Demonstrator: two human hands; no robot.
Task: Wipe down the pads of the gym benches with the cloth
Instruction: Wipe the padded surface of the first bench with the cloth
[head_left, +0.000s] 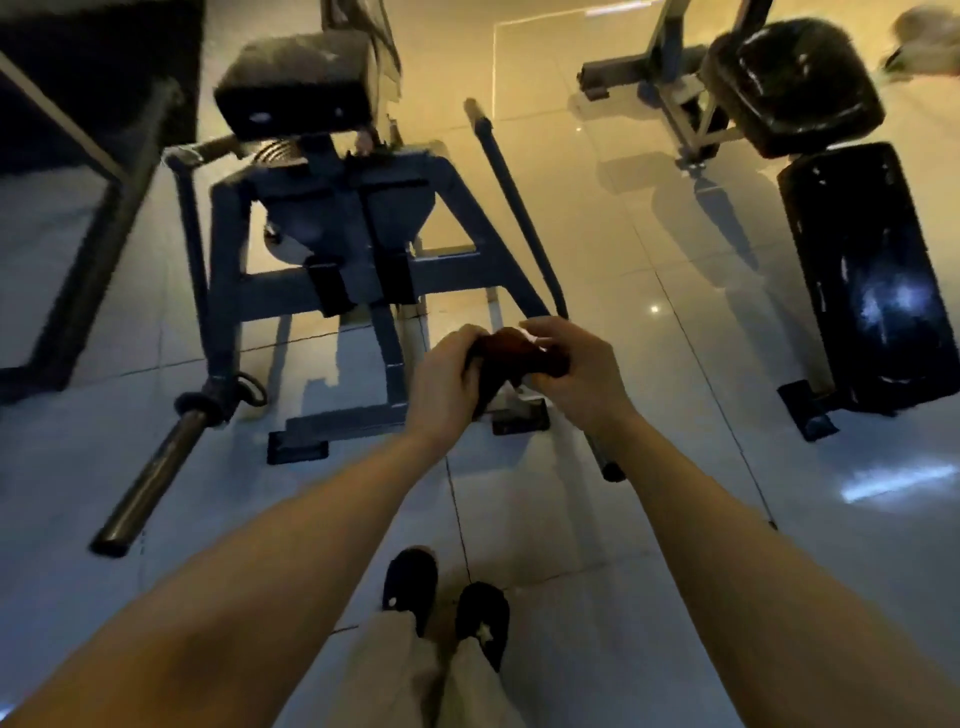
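A dark reddish cloth (511, 356) is bunched between both hands in front of me, above the tiled floor. My left hand (447, 384) grips its left side with curled fingers, and my right hand (576, 371) pinches its right side. To the right stands a bench with a long black pad (872, 280) and a rounded black pad (795, 83) beyond it. A smaller black seat pad (296, 83) tops the blue-framed machine (332, 244) straight ahead. Both hands are well clear of every pad.
A steel bar (150, 483) juts out low at the machine's left. A dark lever (514, 208) slants down its right side towards my hands. Another dark pad and frame (93, 93) fill the upper left. My black shoes (447, 597) stand on glossy tiles.
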